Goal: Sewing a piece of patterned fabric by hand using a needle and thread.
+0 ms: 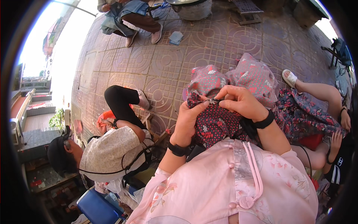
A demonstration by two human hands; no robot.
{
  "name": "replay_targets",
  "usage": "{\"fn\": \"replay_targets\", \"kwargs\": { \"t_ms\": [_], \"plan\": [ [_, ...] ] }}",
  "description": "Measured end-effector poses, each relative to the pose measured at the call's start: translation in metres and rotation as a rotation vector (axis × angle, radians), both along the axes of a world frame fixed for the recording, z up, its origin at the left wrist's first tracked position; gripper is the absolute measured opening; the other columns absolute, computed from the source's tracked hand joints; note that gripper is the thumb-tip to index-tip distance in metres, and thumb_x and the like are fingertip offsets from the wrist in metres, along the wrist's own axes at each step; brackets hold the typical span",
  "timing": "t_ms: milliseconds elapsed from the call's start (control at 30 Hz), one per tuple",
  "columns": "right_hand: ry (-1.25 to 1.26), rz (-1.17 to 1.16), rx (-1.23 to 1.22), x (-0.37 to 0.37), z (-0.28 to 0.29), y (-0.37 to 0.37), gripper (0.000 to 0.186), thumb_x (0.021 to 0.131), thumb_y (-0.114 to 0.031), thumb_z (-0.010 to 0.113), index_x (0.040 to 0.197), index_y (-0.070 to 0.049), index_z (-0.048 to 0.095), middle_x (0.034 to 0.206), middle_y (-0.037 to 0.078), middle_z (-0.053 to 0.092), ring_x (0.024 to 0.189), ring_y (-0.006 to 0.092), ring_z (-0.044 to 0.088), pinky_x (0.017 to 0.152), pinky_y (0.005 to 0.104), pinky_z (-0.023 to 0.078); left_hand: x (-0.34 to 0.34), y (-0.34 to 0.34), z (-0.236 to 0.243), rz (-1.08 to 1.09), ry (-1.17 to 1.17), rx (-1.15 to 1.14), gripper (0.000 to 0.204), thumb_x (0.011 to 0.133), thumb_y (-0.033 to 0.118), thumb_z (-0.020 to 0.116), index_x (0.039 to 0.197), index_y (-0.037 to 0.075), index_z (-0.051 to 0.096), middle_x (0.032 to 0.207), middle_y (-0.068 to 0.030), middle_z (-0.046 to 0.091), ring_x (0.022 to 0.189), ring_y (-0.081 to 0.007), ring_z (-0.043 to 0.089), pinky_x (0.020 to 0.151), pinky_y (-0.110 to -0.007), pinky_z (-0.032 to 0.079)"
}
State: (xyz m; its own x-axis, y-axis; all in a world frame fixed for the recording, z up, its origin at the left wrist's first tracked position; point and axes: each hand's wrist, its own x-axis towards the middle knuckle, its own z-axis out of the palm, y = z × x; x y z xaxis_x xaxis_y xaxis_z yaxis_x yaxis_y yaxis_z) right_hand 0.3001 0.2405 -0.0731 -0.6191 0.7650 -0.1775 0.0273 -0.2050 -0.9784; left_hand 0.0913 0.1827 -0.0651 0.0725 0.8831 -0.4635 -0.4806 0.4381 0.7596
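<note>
Patterned paving, left hand [187, 121] and right hand [240, 101] pinching floral fabric [216, 123]

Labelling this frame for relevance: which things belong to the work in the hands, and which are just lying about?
In hand:
- left hand and right hand, both pinching the fabric edge
- dark red patterned cloth with white leaf prints, bunched between them

Lying about:
- blue plastic stool, lower left
- small blue-grey cloth scrap on the patterned paving
- grey round basin, top

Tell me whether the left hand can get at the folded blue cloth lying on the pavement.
Probably not: the left hand grips the dotted red fabric close to the body, while the blue cloth lies far off.
</note>
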Motion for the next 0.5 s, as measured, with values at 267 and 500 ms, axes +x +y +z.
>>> {"fn": "replay_targets", "kwargs": {
  "t_ms": [267,500],
  "plan": [
    [-0.031,0.030,0.018,0.0009,0.0048,-0.0008,0.018,0.087,-0.009,0.070,0.103,-0.005,0.065,0.062,-0.005,0.053,0.056,0.0020,0.045,0.051,0.0220,0.033,-0.0016,-0.0012,-0.0055,0.000,0.007,-0.005,0.008,0.088,0.005,0.069,0.095,0.005,0.066,0.085,0.0010,0.066,0.077,-0.0074,0.062,0.072,-0.023,0.048],
    [-0.037,0.025,0.034,-0.0012,0.0056,-0.0019,0.016,0.088,-0.006,0.068,0.103,-0.006,0.064,0.062,-0.007,0.051,0.056,0.0008,0.044,0.051,0.0207,0.031,-0.0015,0.0002,-0.0043,-0.030,-0.018,-0.010,0.007,0.088,0.005,0.069,0.095,0.005,0.066,0.086,0.0007,0.066,0.078,-0.0078,0.062,0.072,-0.023,0.048]
  ]
}}
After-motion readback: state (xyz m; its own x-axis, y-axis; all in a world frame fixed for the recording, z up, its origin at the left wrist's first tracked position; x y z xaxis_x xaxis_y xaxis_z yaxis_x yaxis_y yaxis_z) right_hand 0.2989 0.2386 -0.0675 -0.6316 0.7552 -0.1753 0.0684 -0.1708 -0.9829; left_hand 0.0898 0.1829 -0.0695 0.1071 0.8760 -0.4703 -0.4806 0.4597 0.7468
